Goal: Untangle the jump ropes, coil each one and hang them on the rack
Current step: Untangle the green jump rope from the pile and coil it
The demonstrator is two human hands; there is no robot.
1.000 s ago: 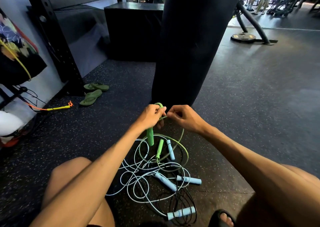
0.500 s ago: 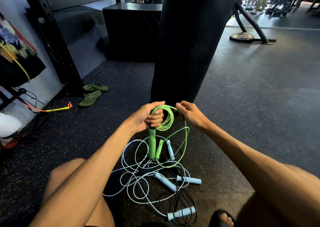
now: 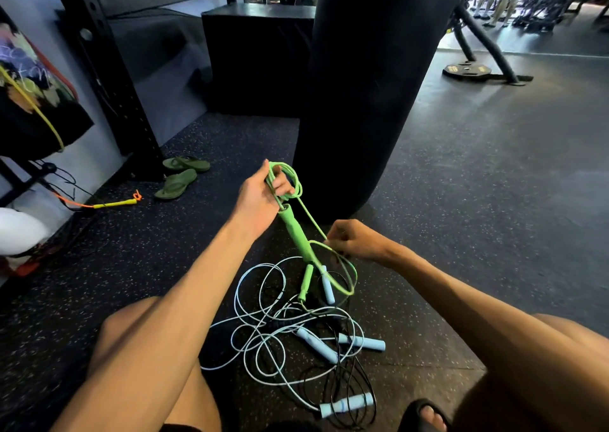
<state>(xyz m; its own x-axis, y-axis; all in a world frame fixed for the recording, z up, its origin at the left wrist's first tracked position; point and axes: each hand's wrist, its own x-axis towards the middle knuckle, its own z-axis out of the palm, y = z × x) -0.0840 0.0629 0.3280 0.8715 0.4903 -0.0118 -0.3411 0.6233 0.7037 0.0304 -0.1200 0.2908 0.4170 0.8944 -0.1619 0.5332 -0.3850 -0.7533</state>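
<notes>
My left hand (image 3: 260, 197) grips a small coil of the green jump rope (image 3: 290, 181), with one green handle (image 3: 295, 234) hanging from it. My right hand (image 3: 354, 240) pinches the loose green cord lower down and to the right. The second green handle (image 3: 306, 281) lies on the floor below. A tangle of light blue ropes (image 3: 260, 326) with several light blue handles (image 3: 362, 342) and a thin black rope (image 3: 349, 398) lies on the floor between my knees.
A black punching bag (image 3: 369, 85) hangs right behind my hands. A black rack upright (image 3: 108, 69) stands at the left, green sandals (image 3: 178, 178) and a yellow-orange rope (image 3: 112, 203) near its foot. A black box (image 3: 260, 59) sits behind; people stand far right.
My left hand has lifted the green coil up and away. My right hand has dropped down and right along the cord, drawing out a length of it. The hanging handle now tilts.
</notes>
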